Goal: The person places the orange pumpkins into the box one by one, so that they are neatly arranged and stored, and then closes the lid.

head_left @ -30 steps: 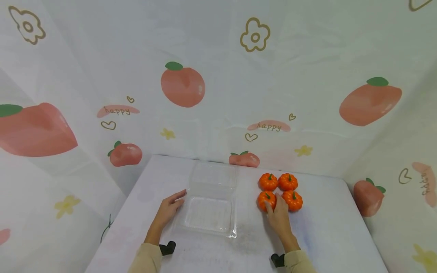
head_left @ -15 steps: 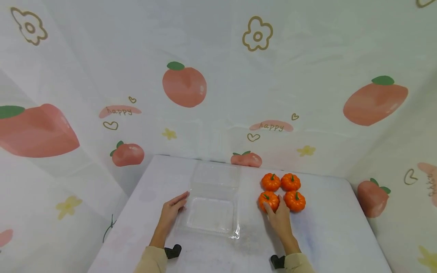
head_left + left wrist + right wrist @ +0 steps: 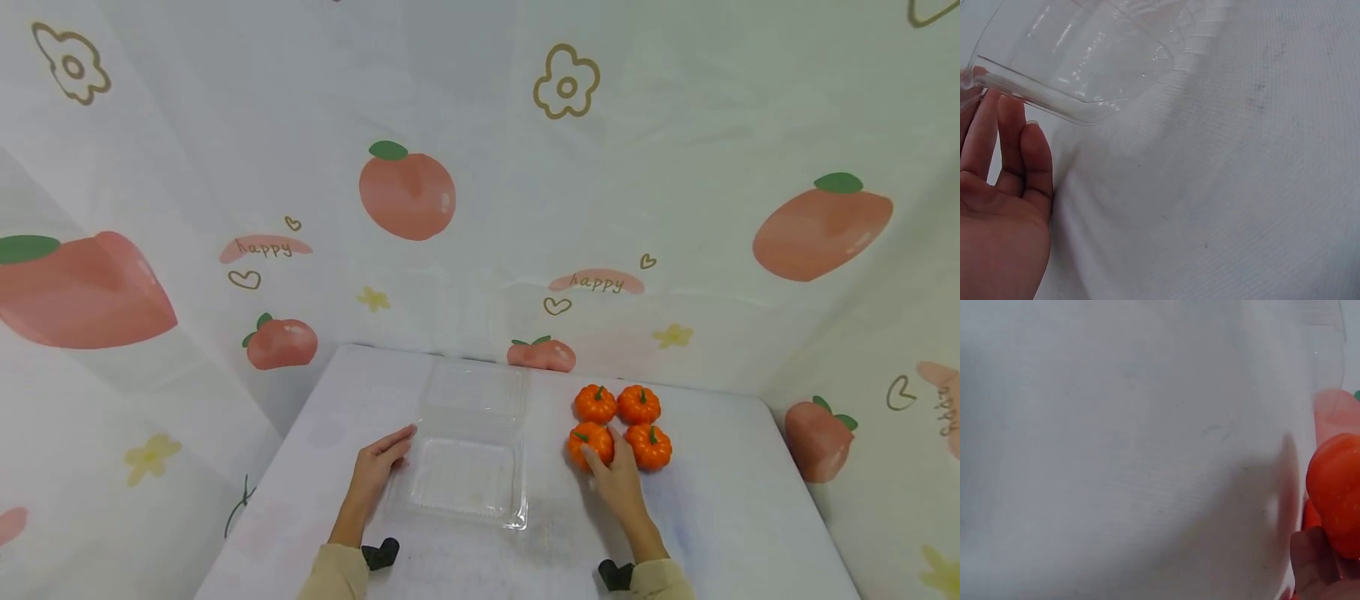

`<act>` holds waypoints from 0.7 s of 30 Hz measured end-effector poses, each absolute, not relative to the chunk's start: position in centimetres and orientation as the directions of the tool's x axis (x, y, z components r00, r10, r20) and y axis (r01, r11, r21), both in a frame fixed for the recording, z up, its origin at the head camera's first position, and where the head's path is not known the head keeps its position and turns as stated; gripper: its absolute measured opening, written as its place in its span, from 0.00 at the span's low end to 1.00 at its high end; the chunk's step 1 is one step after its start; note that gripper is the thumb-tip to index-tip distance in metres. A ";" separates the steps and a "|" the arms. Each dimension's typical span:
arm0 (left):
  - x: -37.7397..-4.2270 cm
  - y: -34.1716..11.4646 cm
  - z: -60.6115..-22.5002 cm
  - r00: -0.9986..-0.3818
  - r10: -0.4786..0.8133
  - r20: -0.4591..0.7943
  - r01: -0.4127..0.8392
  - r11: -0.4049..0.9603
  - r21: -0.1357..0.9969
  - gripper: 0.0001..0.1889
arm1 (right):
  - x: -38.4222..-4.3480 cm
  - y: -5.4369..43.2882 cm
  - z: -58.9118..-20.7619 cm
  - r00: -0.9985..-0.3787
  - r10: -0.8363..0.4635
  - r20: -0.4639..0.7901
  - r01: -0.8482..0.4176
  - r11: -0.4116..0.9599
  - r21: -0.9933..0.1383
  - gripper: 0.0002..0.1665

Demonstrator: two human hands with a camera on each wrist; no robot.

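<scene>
A clear plastic clamshell box [image 3: 465, 479] lies unfolded on the table in the head view, its lid [image 3: 476, 390] toward the back. At its left side is my left hand [image 3: 378, 467]; in the left wrist view the fairly straight fingers [image 3: 1035, 150] meet the edge of the clear box [image 3: 1104, 56]. My right hand [image 3: 621, 483] grips a small orange pumpkin [image 3: 587, 446] between thumb and fingers, its green stem tipped to the left. At the right wrist view's right edge, the held pumpkin [image 3: 1338, 487] shows partly, fingers [image 3: 1313, 556] against its underside.
Three more small pumpkins stand close by: one behind left [image 3: 596, 404], one behind right [image 3: 639, 405] and one right beside my right hand [image 3: 649, 447]. A pale cloth covers the table [image 3: 720, 500]. Behind it hangs a fruit-printed white curtain [image 3: 480, 283].
The front left pumpkin was upright under my right hand; now it is gripped and its stem leans left. My left hand stays at the box edge. The view has shifted slightly.
</scene>
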State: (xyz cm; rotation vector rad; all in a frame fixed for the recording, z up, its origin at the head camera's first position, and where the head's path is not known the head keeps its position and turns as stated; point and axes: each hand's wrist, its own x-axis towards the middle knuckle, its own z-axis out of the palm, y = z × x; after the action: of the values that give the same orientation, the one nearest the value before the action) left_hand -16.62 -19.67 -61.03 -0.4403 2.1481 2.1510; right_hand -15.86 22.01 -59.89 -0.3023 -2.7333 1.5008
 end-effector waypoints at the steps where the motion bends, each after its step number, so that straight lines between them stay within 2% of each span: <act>1: -16.6 -19.7 -61.1 -0.958 -0.149 -0.246 -0.245 -0.024 0.969 0.20 | -15.9 22.0 -59.8 -0.983 0.171 -0.073 0.153 0.525 -0.837 0.47; 6: -16.6 -19.7 -61.4 -0.960 -0.132 -0.248 -0.243 -0.050 0.969 0.22 | -16.1 22.2 -59.3 -0.985 0.171 -0.016 0.109 0.550 -0.828 0.46; 13: -16.7 -19.4 -61.9 -0.961 -0.142 -0.237 -0.231 -0.063 0.971 0.23 | -16.6 22.3 -57.9 -0.988 0.155 -0.030 0.109 0.538 -0.836 0.49; 21: -16.9 -19.7 -61.9 -0.947 -0.150 -0.284 -0.272 -0.092 0.958 0.22 | -17.2 21.8 -56.2 -0.986 0.159 -0.052 0.124 0.486 -0.865 0.53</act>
State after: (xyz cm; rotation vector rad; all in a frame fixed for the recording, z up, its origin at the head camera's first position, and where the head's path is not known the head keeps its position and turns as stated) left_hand -16.93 -19.67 -61.89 -0.4798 2.0576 2.2087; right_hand -17.21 21.76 -56.23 -0.2553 -2.6773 1.5542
